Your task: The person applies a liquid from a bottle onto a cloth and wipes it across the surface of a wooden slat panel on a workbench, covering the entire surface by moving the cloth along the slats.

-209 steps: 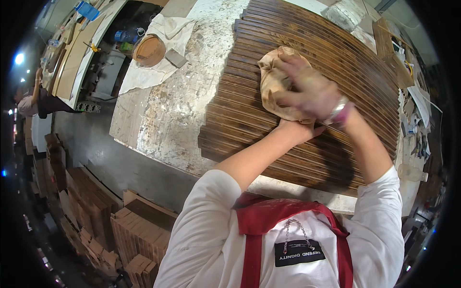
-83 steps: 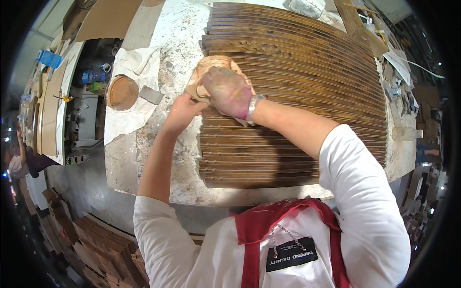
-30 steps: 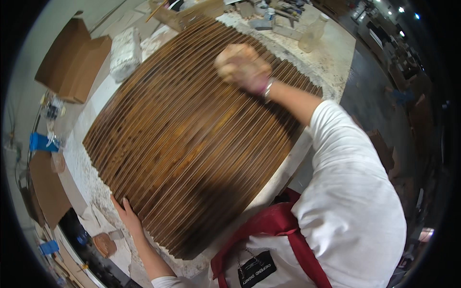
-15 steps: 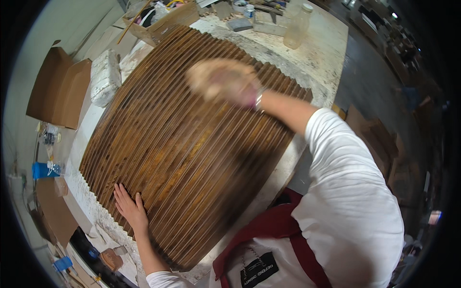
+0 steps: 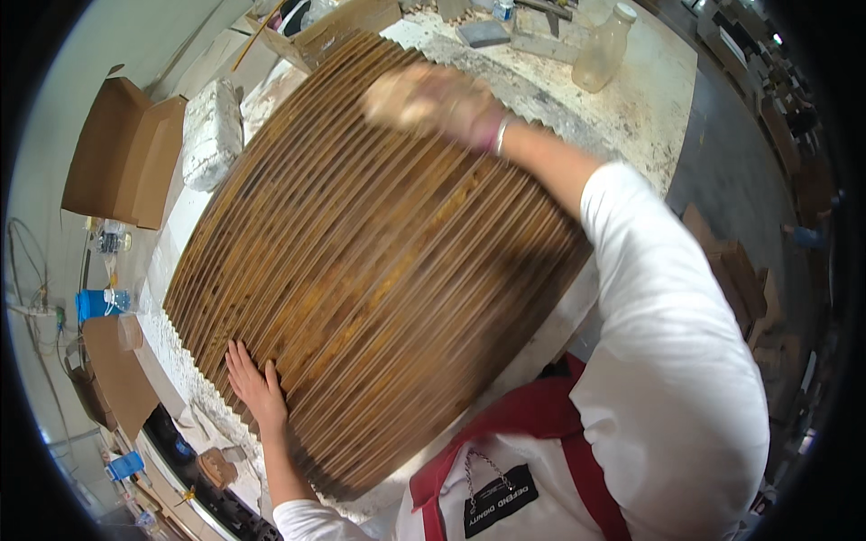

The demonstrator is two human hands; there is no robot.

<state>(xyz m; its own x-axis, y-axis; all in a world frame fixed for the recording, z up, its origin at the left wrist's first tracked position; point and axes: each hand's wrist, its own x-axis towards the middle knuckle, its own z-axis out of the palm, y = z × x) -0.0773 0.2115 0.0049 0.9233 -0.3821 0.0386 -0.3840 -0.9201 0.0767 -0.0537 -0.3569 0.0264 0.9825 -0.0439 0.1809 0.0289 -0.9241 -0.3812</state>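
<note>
A large ribbed brown wooden panel [image 5: 361, 261] lies on a white, stained worktable [image 5: 645, 117], its parallel ridges running diagonally. My left hand [image 5: 258, 389] is bare and rests flat on the ridges near the panel's lower left edge, fingers stretched out. Up at the far part of the panel, my right hand [image 5: 469, 110] wears a glove with a purplish cuff. It is closed on a tan, crumpled cloth [image 5: 397, 97] pressed against the ridges. Motion blurs both cloth and fingers.
Beyond the panel stand a cloudy bottle [image 5: 604, 50] with a white cap and a grey block [image 5: 483, 34]. At the left are a white wrapped bundle [image 5: 213, 135], an open cardboard box [image 5: 122, 162] and a blue container [image 5: 93, 305]. A filled box [image 5: 347, 32] sits at the back.
My right hand has moved the cloth a little farther up the panel. My left hand stays in place on the ridges. The whole view has shifted slightly.
</note>
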